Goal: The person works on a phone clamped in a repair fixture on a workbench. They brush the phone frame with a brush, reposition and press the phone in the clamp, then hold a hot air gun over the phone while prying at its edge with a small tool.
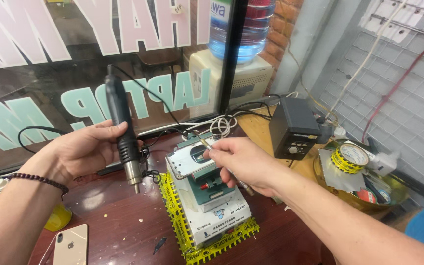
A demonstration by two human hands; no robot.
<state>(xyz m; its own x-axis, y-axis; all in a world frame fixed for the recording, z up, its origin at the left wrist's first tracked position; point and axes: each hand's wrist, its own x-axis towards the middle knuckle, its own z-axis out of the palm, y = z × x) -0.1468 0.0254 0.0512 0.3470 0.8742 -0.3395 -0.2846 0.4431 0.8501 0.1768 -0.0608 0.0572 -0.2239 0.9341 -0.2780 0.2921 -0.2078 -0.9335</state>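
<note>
My left hand (pixel 87 149) grips a black hot-air gun (pixel 122 128) upright, its metal nozzle pointing down just left of the work. My right hand (pixel 241 164) holds a thin metal tool (pixel 231 174) like a pen, its tip at the top edge of a phone (pixel 188 158) lying back-up. The phone is clamped on a green fixture (pixel 207 189) that stands on a white box (pixel 217 216) edged with yellow-and-black tape. The gun's black cord runs back behind my left hand.
A gold phone (pixel 71 244) lies near the front left edge of the dark wooden table (pixel 123 221). A black station box (pixel 293 128) stands behind the work. A bowl (pixel 364 196) at right holds a yellow tape roll (pixel 350 158). A glass pane stands close behind.
</note>
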